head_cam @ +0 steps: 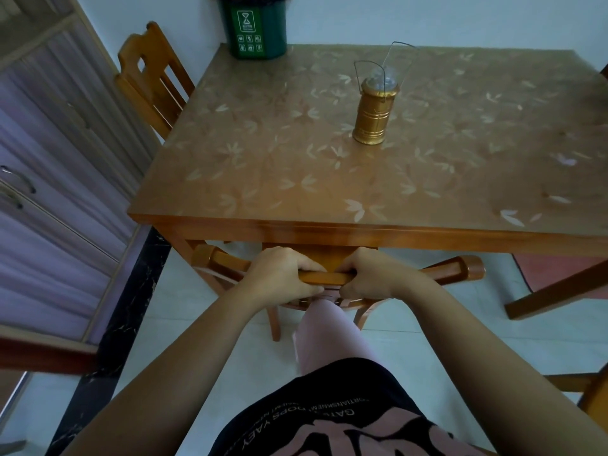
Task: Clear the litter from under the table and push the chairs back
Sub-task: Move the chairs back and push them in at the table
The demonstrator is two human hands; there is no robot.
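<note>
A wooden chair [460, 269] stands at the near side of the wooden table [329, 230], its seat tucked under the tabletop. Both my hands grip the top rail of its backrest side by side: my left hand [279, 274] left of centre, my right hand [371, 274] right of centre. A second wooden chair [151, 80] stands at the table's left side, close to its edge. No litter shows on the floor that I can see; the floor under the table is mostly hidden by the tabletop.
A gold lantern [375, 106] stands on the table. A green bin [255, 26] sits at the table's far left corner. A cabinet with purple sliding doors [49, 192] runs along the left. A red mat [559, 271] lies under the table's right side.
</note>
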